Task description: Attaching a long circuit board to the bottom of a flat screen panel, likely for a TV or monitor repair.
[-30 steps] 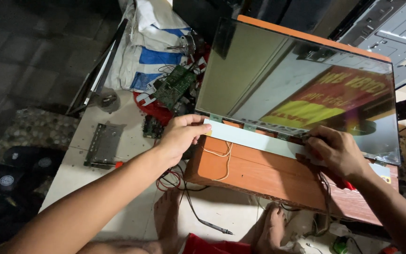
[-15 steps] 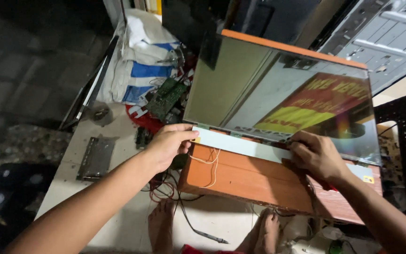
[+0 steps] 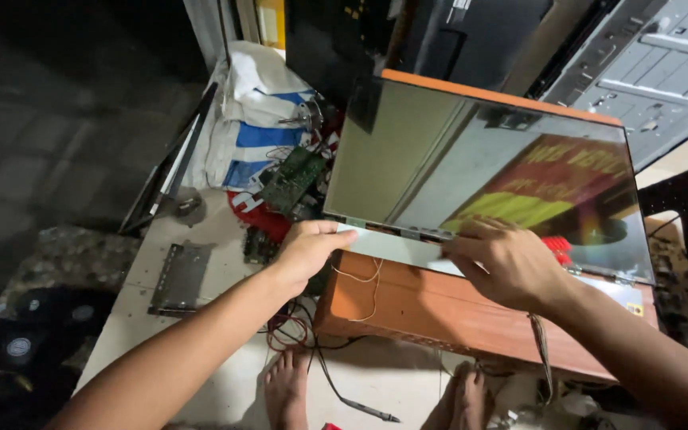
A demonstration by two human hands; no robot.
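Since the frame half a second back, the right hand (image 3: pixel 511 267) has slid left along the lower edge of the display panel (image 3: pixel 479 175), closer to the left hand (image 3: pixel 306 251); the panel has stayed tilted up on the orange wooden table (image 3: pixel 431 306).

Left hand: fingers curled, pinching the panel's lower left corner, forearm reaching in from the lower left. Right hand: fingers spread fairly flat, fingertips pressed on the pale strip (image 3: pixel 396 243) along the panel's bottom edge; whether it grips the strip I cannot tell.

Beyond the left hand: green circuit board (image 3: pixel 292 179) against a white and blue sack (image 3: pixel 252 119). Left of it, a grey metal plate (image 3: pixel 178 277) on the floor. Below both hands, bare feet (image 3: pixel 288 390) and loose wires (image 3: pixel 292 334).
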